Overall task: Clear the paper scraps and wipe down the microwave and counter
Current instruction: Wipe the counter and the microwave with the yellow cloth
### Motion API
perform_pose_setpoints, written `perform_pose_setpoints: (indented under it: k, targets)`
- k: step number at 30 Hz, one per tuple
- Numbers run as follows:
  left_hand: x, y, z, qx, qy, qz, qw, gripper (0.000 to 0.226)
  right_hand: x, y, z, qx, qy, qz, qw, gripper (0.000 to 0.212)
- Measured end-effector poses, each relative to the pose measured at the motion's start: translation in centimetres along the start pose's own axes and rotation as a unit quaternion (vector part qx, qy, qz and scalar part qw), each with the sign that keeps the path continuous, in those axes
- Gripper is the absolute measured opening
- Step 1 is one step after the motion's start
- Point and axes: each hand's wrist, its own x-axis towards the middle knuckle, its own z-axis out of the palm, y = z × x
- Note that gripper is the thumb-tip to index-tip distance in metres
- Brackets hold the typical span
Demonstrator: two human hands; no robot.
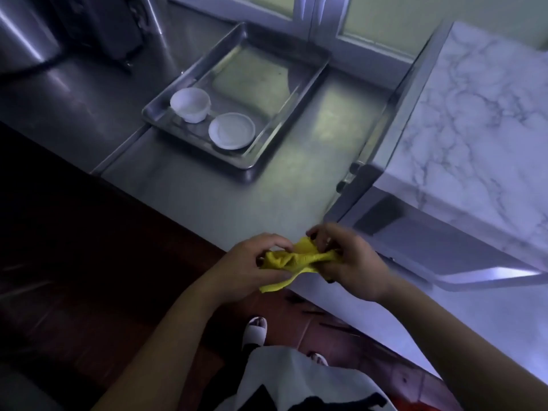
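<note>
A crumpled yellow cloth (292, 261) hangs between both my hands, just over the front edge of the steel counter (225, 200). My left hand (252, 262) grips its left end with curled fingers. My right hand (347, 256) pinches the right end. The microwave (462, 161), its top covered in a marble pattern, stands on the counter to the right of my hands. No paper scraps show on the counter.
A steel tray (299, 93) sits at the middle back of the counter, holding a white cup (191, 105) and a white lid (231, 130). A dark appliance (100, 25) and a steel vessel (20, 34) stand at the back left. Red floor tiles lie below.
</note>
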Motion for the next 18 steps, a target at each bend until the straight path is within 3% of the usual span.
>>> perform_pose_setpoints:
  k: [4,8,11,14,18]
  targets:
    - [1.2,-1.2,-3.3,0.017,-0.013,0.001,1.0,0.032,1.9,-0.6,0.9,-0.092,0.003,0.024,0.995,0.051]
    - [2.1,-1.8,-5.6,0.038,-0.075,0.049,0.995,0.036,3.5,-0.9,1.4,-0.163,0.009,0.037,0.986,0.045]
    - [2.6,-2.3,-6.3,0.048,-0.092,0.066,0.992,0.037,4.1,-1.2,1.7,-0.195,0.026,0.046,0.979,0.053]
    - [3.1,-2.9,-6.9,0.06,-0.063,0.049,0.995,0.035,4.6,-1.5,1.6,-0.213,0.019,0.048,0.976,0.056]
    - [3.6,-3.4,-7.7,0.09,0.008,0.044,0.995,0.033,5.5,-1.9,0.8,-0.213,-0.023,0.065,0.975,0.037]
